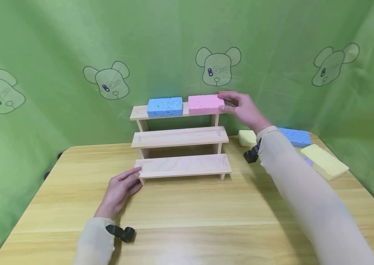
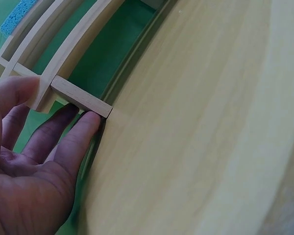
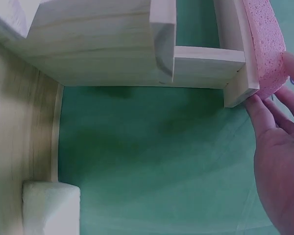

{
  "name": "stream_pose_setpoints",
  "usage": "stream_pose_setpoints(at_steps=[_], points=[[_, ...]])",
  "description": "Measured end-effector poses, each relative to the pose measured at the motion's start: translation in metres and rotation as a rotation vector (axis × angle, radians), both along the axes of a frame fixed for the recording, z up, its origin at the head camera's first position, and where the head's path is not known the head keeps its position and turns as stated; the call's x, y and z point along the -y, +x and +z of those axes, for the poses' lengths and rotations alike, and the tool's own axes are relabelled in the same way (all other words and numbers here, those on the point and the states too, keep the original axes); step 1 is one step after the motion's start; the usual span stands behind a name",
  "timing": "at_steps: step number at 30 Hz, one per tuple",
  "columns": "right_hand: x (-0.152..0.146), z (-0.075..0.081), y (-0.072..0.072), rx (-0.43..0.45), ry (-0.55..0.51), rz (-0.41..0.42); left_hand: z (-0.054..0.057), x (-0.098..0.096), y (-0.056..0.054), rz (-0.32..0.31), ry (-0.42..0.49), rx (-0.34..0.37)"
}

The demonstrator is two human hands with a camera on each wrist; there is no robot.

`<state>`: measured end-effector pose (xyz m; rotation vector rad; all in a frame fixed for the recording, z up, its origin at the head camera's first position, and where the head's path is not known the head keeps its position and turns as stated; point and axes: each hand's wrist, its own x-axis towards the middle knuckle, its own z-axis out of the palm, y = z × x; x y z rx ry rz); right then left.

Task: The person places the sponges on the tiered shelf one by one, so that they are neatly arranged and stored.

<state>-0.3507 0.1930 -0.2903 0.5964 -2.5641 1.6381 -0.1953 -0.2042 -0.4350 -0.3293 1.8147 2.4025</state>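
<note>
A three-step wooden shelf stand [image 1: 180, 166] stands on the table. On its top step a blue sponge [image 1: 164, 107] lies to the left and a pink sponge [image 1: 205, 104] to the right, a small gap between them. My right hand [image 1: 244, 110] holds the pink sponge by its right end, thumb at the front and fingers behind; in the right wrist view a fingertip also touches the step's end. With my left hand [image 1: 120, 191] I grip the left end of the lowest step. The left wrist view shows the thumb [image 2: 19, 90] on the step and fingertips against its leg.
Right of the stand lie a pale yellow block [image 1: 247, 138], another blue sponge [image 1: 295, 137] and a larger yellow sponge [image 1: 324, 162] over something purple, partly behind my right sleeve. A green curtain [image 1: 160, 44] with bear-head drawings hangs behind the wooden table [image 1: 187, 213].
</note>
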Motion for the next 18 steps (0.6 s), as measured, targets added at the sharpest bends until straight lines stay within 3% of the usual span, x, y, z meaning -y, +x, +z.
stream_pose_setpoints(at_steps=[4, 18], points=[[0.0000, -0.0011, -0.0025, 0.033, -0.057, -0.023, 0.0007, -0.0001, 0.0002, -0.003, -0.001, -0.002], [0.0028, -0.0052, -0.0072, 0.021, -0.074, -0.043, -0.0005, 0.0003, -0.0008, -0.005, -0.004, -0.007]])
